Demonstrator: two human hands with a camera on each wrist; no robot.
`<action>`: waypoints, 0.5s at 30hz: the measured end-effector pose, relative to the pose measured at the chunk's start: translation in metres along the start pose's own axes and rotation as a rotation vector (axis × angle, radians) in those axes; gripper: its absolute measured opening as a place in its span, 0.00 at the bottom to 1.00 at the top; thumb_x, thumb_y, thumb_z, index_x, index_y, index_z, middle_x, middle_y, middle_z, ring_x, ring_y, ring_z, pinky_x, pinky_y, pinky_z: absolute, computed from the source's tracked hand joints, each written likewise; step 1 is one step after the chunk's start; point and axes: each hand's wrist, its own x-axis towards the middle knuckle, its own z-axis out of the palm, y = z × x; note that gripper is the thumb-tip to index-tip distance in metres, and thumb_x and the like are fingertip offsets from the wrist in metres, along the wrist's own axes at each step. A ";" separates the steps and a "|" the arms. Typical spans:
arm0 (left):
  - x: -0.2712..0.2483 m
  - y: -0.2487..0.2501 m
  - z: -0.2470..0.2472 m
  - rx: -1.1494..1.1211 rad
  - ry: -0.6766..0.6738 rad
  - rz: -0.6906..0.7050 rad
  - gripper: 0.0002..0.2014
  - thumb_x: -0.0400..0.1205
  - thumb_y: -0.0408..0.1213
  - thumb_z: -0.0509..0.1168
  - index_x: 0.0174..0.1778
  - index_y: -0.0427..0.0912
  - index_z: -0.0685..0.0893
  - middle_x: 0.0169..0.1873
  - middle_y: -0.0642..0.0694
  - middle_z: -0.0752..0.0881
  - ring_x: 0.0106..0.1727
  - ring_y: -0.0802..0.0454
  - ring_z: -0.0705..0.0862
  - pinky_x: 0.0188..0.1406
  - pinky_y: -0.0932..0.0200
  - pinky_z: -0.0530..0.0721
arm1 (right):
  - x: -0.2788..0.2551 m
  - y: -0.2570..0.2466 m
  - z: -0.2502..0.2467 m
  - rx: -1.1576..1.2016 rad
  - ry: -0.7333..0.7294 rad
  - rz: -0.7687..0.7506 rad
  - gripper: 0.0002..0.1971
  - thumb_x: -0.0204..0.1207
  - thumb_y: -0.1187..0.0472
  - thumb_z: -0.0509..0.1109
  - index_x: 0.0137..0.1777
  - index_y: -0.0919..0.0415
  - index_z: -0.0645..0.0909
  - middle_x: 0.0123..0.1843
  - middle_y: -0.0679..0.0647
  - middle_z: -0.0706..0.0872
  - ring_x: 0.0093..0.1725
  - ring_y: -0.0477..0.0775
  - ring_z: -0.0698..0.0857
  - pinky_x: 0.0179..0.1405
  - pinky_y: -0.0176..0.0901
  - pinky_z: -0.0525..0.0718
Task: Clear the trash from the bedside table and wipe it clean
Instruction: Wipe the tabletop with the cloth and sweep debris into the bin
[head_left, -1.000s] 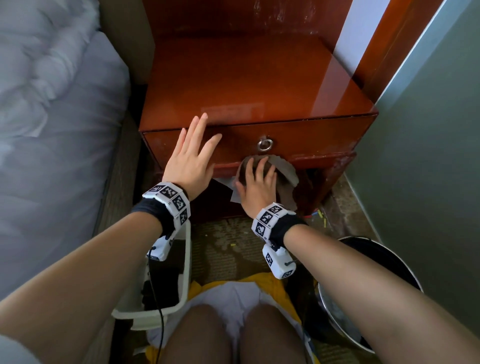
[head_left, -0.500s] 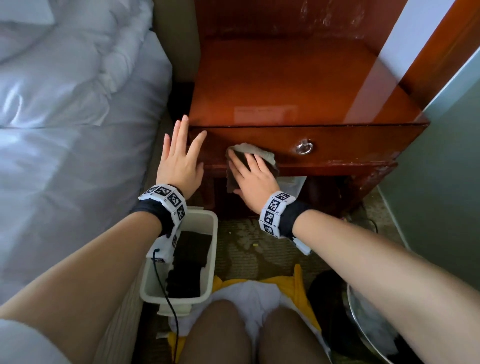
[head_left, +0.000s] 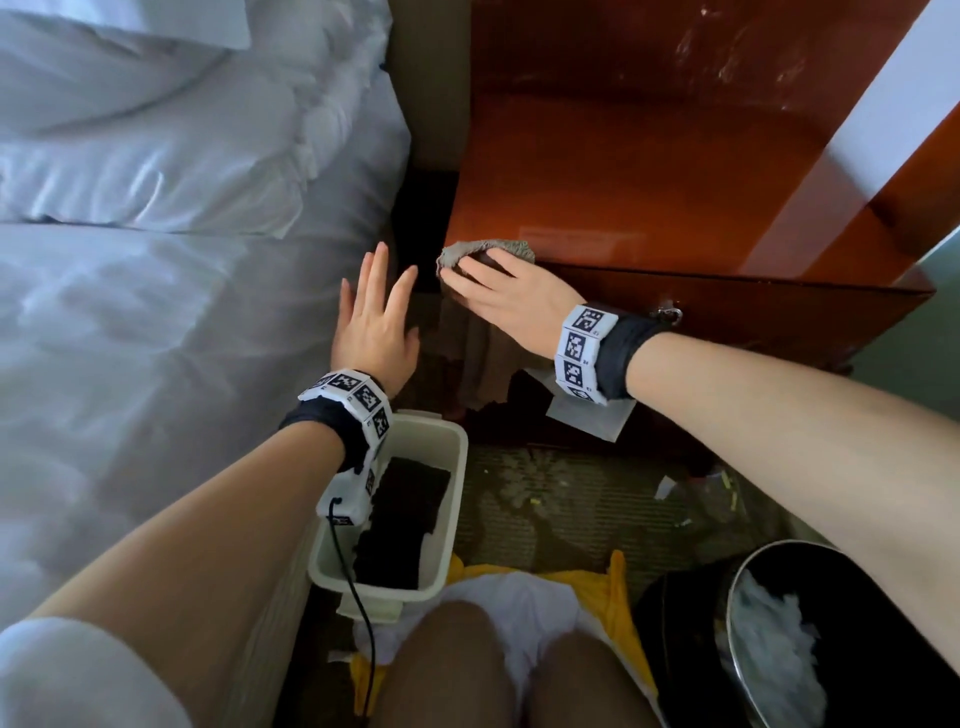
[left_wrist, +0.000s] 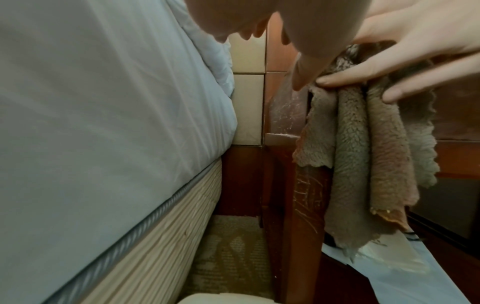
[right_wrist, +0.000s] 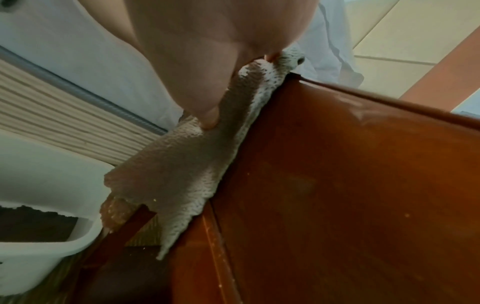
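The red-brown bedside table (head_left: 649, 182) has a bare, glossy top. My right hand (head_left: 498, 291) presses a grey cloth (head_left: 498, 245) flat against the table's front left corner, fingers fairly straight over it. In the left wrist view the cloth (left_wrist: 363, 154) hangs in folds below those fingers (left_wrist: 363, 72). The right wrist view shows my thumb on the cloth (right_wrist: 182, 164) against the table's edge. My left hand (head_left: 376, 317) hovers open in the gap between bed and table and holds nothing.
The bed (head_left: 156, 260) lies close on the left. A white basin (head_left: 441, 447) holding a dark cloth (head_left: 405, 525) stands on the carpet below my left wrist. A black bin (head_left: 675, 623) with white trash is at lower right. Paper (head_left: 587, 421) lies under the table, and scraps (head_left: 727, 493) on the carpet.
My right hand slid the cloth left along the drawer front, from under the ring handle up to the front left corner. My left hand came off the table front.
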 end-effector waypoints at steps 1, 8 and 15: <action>-0.001 0.000 0.001 0.003 -0.010 -0.001 0.34 0.78 0.29 0.64 0.80 0.41 0.61 0.82 0.38 0.51 0.84 0.42 0.47 0.81 0.41 0.47 | -0.001 -0.001 0.000 0.022 -0.020 0.003 0.28 0.83 0.60 0.52 0.82 0.63 0.53 0.85 0.59 0.45 0.83 0.60 0.51 0.81 0.56 0.53; -0.006 -0.001 0.005 0.008 -0.058 -0.040 0.34 0.79 0.31 0.63 0.81 0.41 0.57 0.82 0.39 0.50 0.84 0.42 0.47 0.81 0.42 0.47 | 0.009 -0.012 0.009 0.121 -0.038 0.030 0.30 0.82 0.60 0.55 0.83 0.57 0.51 0.85 0.58 0.40 0.83 0.59 0.50 0.82 0.54 0.48; -0.006 0.004 0.003 -0.013 -0.082 0.034 0.37 0.78 0.29 0.61 0.83 0.42 0.52 0.83 0.41 0.50 0.84 0.43 0.47 0.81 0.42 0.48 | -0.005 -0.037 0.039 0.083 -0.105 0.009 0.32 0.83 0.59 0.53 0.83 0.58 0.43 0.85 0.57 0.41 0.83 0.58 0.52 0.82 0.52 0.49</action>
